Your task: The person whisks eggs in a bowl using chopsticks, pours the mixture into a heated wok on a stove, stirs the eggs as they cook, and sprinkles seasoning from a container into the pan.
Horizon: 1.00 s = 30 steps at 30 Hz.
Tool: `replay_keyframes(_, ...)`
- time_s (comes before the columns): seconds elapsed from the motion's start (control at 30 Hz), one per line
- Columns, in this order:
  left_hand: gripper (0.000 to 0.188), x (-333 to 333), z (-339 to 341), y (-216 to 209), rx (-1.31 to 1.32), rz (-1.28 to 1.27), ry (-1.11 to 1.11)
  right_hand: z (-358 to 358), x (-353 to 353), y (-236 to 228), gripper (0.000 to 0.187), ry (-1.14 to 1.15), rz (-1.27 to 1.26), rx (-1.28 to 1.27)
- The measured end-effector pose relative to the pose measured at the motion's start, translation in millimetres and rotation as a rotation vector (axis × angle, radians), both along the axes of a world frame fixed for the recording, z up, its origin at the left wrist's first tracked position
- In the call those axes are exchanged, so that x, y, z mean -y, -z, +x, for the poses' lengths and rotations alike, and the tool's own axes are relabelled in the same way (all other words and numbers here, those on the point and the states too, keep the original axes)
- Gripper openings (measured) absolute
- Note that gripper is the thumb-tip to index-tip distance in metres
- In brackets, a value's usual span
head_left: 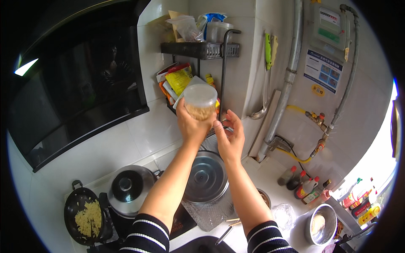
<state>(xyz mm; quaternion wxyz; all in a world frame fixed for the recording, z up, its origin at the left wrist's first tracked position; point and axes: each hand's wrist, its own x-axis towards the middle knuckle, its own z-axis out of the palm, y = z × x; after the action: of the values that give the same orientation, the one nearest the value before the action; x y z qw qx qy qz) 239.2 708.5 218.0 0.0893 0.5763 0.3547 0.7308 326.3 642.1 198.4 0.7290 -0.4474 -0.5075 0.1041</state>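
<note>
My left hand is wrapped round a clear plastic jar with a pale translucent lid. Tan, grainy contents show in its lower part. The jar is held up in front of a black wire shelf rack. Just right of the jar, my right hand is raised with its fingers apart and slightly curled, holding nothing. Behind the jar, yellow and red packets fill the rack's lower tier. Bags and a clear tub stand on its top tier.
Below my arms are a round grey metal lid, a lidded pot and a black pan of yellowish food. Sauce bottles and a metal bowl stand right. A ladle hangs beside a wall pipe.
</note>
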Motion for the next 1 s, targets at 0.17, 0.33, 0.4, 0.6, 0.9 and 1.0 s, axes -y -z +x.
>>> replay_keyframes(0.17, 0.098, 115, -65, 73, -0.309, -0.098, 0.039, -26, 79, 6, 0.105, 0.057, -0.234, 0.475)
replay_keyframes(0.33, 0.085, 220, -123, 138, -0.423, -0.226, 0.106, -64, 151, 46, 0.100, -0.056, -0.414, 0.837)
replay_keyframes(0.4, 0.084, 252, -145, 155, -0.408, -0.280, 0.163, -82, 179, 54, 0.090, -0.116, -0.459, 0.903)
replay_keyframes(0.6, 0.079, 327, -205, 186, -0.364, -0.345, 0.316, -132, 256, 81, 0.083, -0.297, -0.629, 0.953)
replay_keyframes(0.9, 0.082, 418, -234, 207, -0.374, -0.519, 0.611, -162, 369, 106, 0.083, -0.148, -0.784, 0.968)
replay_keyframes(1.0, 0.082, 442, -225, 223, -0.416, -0.487, 0.459, -164, 388, 106, 0.093, -0.142, -0.861, 0.971)
